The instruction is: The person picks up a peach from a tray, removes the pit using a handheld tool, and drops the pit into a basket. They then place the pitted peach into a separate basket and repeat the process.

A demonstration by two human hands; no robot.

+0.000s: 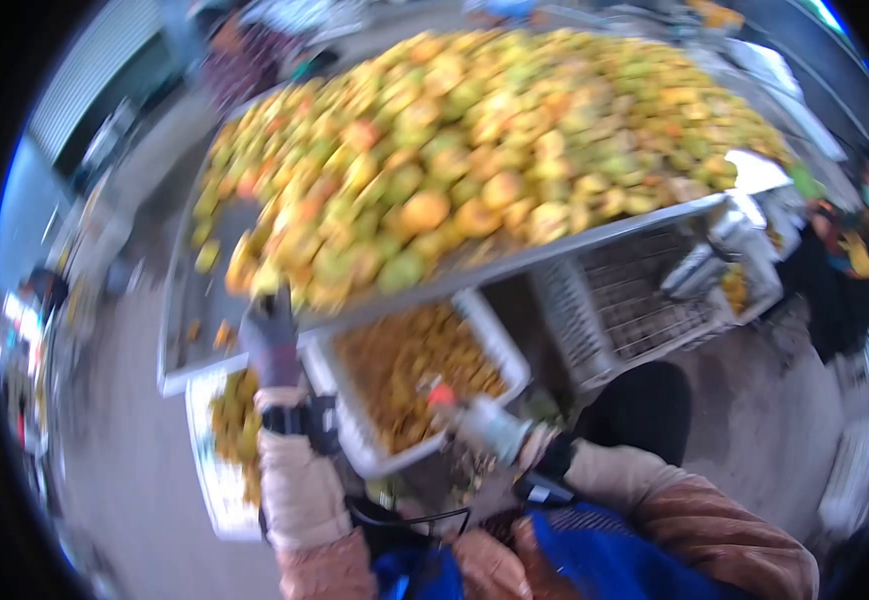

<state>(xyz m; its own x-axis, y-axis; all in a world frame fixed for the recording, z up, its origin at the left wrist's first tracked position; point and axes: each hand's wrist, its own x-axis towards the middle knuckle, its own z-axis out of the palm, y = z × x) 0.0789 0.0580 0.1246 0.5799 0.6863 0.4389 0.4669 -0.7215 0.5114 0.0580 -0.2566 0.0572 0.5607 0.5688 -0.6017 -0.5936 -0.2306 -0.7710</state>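
1. Head view, left hand: the left hand (271, 320), dark grey to purple, reaches to the near edge of the metal table (187, 300), toward that edge's left corner. Its fingertips are at the yellow and orange fruit (427, 210) there. Blur hides how far the fingers are open and whether they grip a piece.
2. Right hand: the right hand (490, 428), in a pale covering, is over the right side of the middle white crate (507, 360). A small red-orange item (442, 396) shows at its fingertips; how far the hand is closed, and whether it grips the item, I cannot tell.
3. Fruit: the heap covers most of the table, reaching the near edge, with a few loose pieces near the left corner.
4. Crates: the middle one, below the near edge, holds orange-brown pieces (435, 350). The left white crate (202, 440), below the left corner, holds yellow pieces (238, 415). A gridded crate (645, 300) sits below the table's right part, with a shiny metal item (693, 270) at its right side.
5. People: a person in dark clothing (840, 265) is beyond the right corner; a patterned sleeve (240, 65) shows beyond the far left.
6. Writing: white marks on a dark item (545, 492) near the right wrist are too blurred to read.
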